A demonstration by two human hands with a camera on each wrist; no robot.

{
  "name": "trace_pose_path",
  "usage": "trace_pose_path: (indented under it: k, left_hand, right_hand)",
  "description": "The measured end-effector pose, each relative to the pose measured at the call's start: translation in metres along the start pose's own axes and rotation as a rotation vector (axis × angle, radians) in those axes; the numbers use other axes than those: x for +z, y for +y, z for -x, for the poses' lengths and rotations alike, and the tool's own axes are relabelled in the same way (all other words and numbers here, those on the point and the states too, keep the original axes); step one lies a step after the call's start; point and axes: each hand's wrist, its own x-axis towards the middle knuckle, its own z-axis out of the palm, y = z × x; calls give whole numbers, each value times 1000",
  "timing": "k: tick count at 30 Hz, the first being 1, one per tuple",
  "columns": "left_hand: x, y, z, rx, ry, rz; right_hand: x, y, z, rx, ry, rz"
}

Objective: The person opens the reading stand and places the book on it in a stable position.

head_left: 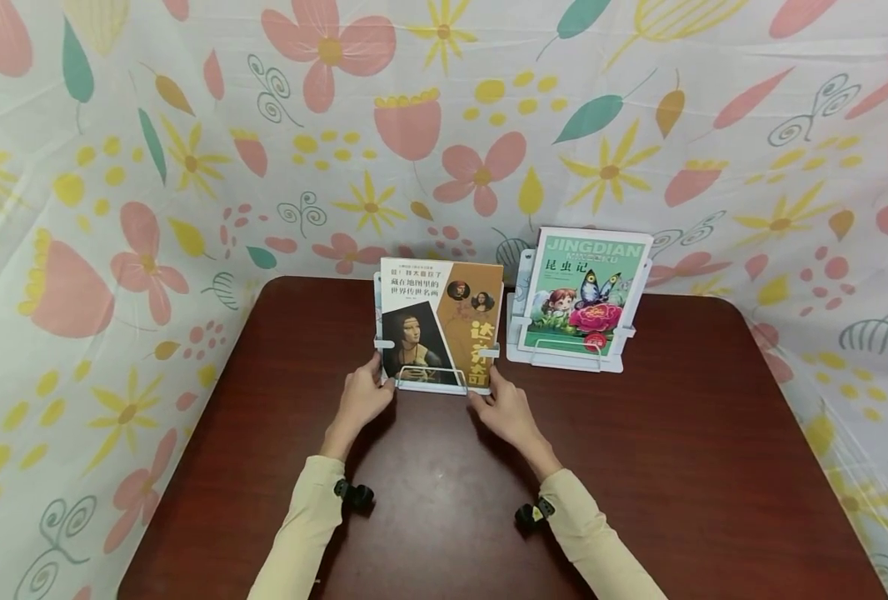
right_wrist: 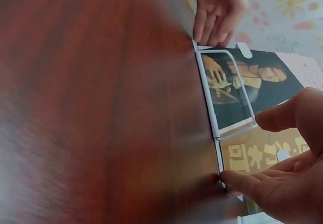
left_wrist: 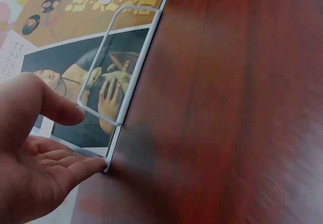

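A book (head_left: 444,325) with a painted portrait and an orange panel on its cover leans on a white metal book stand (head_left: 432,388). The stand's wire bracket (left_wrist: 98,65) crosses the lower cover. At the stand's lower left corner is my left hand (head_left: 365,398), its extended fingers touching the side and bottom edge, the thumb apart over the cover. My right hand (head_left: 510,412) mirrors it at the lower right corner. In the right wrist view, straight fingers (right_wrist: 247,181) meet the bottom edge and the thumb (right_wrist: 277,117) lies by the wire.
Behind and to the right stands a green children's book (head_left: 582,292) on a second white stand (head_left: 515,333). Both stands are near the back edge of a dark reddish-brown table (head_left: 429,492). A flower-patterned cloth (head_left: 481,167) hangs around the back and sides.
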Motion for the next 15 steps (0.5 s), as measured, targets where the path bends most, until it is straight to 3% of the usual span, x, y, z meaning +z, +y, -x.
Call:
trace_pose_path:
  k: [9, 15]
  left_hand:
    - [15, 7, -32, 11, 19, -50]
    - [22, 9, -49, 1, 26, -31]
  right_hand:
    - [-4, 4, -29, 31, -43, -36]
    - [-6, 7, -42, 77, -79, -67]
